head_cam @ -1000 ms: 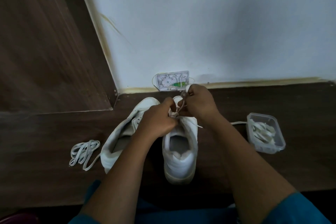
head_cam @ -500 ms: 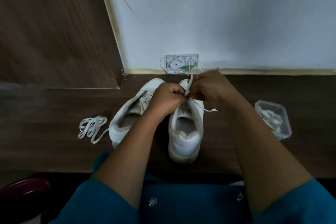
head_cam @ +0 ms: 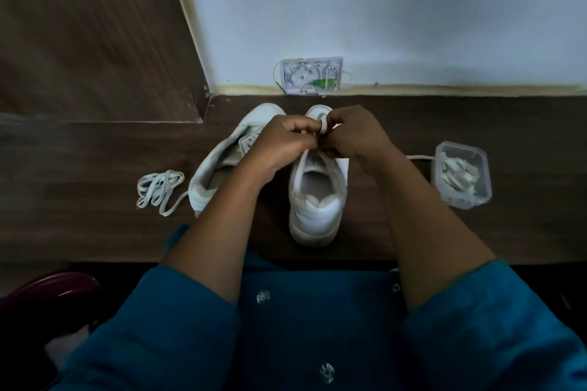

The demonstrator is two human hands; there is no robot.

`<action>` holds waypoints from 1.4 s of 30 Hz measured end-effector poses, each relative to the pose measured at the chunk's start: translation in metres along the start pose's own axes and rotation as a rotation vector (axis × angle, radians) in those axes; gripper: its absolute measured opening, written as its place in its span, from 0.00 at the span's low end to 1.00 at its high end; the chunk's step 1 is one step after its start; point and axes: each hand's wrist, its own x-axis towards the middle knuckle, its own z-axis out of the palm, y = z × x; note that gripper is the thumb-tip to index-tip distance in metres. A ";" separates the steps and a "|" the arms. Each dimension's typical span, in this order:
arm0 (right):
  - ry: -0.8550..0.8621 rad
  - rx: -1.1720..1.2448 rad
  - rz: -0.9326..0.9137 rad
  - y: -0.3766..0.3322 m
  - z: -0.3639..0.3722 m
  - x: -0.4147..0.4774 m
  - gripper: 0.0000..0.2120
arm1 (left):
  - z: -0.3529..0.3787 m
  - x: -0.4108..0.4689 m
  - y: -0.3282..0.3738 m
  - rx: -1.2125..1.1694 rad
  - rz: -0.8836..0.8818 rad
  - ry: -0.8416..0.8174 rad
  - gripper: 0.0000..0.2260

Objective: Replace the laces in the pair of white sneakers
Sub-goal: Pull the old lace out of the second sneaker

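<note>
While half a second ago the lace was rising as a strand between our fists, we are now holding it low as a short loop. Our left hand (head_cam: 279, 144) and right hand (head_cam: 357, 136) are both curling tight and pinching the lace (head_cam: 324, 126) over the front of the sneaker (head_cam: 317, 200). We are probably drawing one pass snug, so this shoe's lacing is only partway done. Outward, the other sneaker (head_cam: 216, 168) is lying tilted just beside it, with a bundle (head_cam: 158, 187) sitting further left and the box (head_cam: 462, 174) of laces sitting to the right.

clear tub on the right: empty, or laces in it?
Not empty. The clear tub holds a loose heap of white laces. Cannot tell whether a lid is on it.
</note>
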 end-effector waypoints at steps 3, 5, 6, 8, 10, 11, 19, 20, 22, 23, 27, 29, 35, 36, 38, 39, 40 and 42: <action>0.006 -0.075 -0.002 -0.004 0.002 0.002 0.06 | -0.005 -0.002 -0.001 0.081 0.046 -0.086 0.20; -0.026 -0.049 0.008 -0.006 0.001 0.001 0.06 | -0.007 -0.003 0.000 0.155 0.030 -0.081 0.18; -0.049 -0.007 0.023 -0.006 -0.001 0.001 0.08 | -0.007 -0.003 -0.001 0.209 0.030 -0.066 0.16; -0.093 0.162 0.103 -0.008 -0.007 0.002 0.10 | -0.006 -0.002 0.000 0.306 0.027 -0.046 0.12; -0.079 0.432 0.197 -0.012 -0.013 0.002 0.11 | -0.003 -0.002 0.001 0.360 0.033 -0.033 0.10; -0.036 0.531 0.207 -0.014 -0.015 0.001 0.12 | -0.002 -0.001 0.000 0.409 0.050 -0.025 0.10; 0.339 0.612 0.073 -0.019 -0.011 0.004 0.11 | 0.003 0.000 -0.004 0.633 0.195 0.102 0.07; 0.337 0.544 0.089 -0.017 -0.013 0.004 0.11 | 0.001 -0.001 -0.004 0.632 0.200 0.077 0.07; 0.331 0.378 0.100 -0.013 -0.015 0.005 0.09 | -0.001 -0.002 -0.002 0.608 0.199 0.030 0.09; 0.330 0.341 0.104 -0.013 -0.014 0.005 0.08 | -0.001 -0.003 -0.001 0.598 0.194 0.021 0.10; 0.352 0.118 0.083 -0.014 -0.009 0.010 0.07 | -0.001 -0.003 0.003 0.656 0.195 0.009 0.10; 0.366 -0.134 0.095 -0.012 -0.010 0.009 0.08 | 0.000 -0.003 0.003 0.669 0.188 -0.024 0.11; 0.575 -0.330 0.119 -0.009 -0.030 0.005 0.14 | -0.006 0.004 0.001 0.658 0.096 -0.074 0.10; 0.585 -0.287 0.088 -0.006 -0.038 0.006 0.12 | -0.007 0.005 0.000 0.639 0.074 -0.085 0.10; 0.436 -0.272 0.034 0.001 -0.047 0.007 0.08 | -0.008 0.007 -0.001 0.587 0.040 -0.135 0.11; 0.291 -0.355 0.041 0.004 -0.046 0.007 0.07 | -0.008 0.008 0.000 0.561 0.029 -0.164 0.11; 0.136 -0.478 0.062 0.008 -0.042 0.007 0.08 | -0.008 0.008 0.001 0.533 0.018 -0.190 0.11; -0.024 -0.686 0.060 0.014 -0.032 0.010 0.10 | -0.007 0.011 0.005 0.460 -0.013 -0.224 0.09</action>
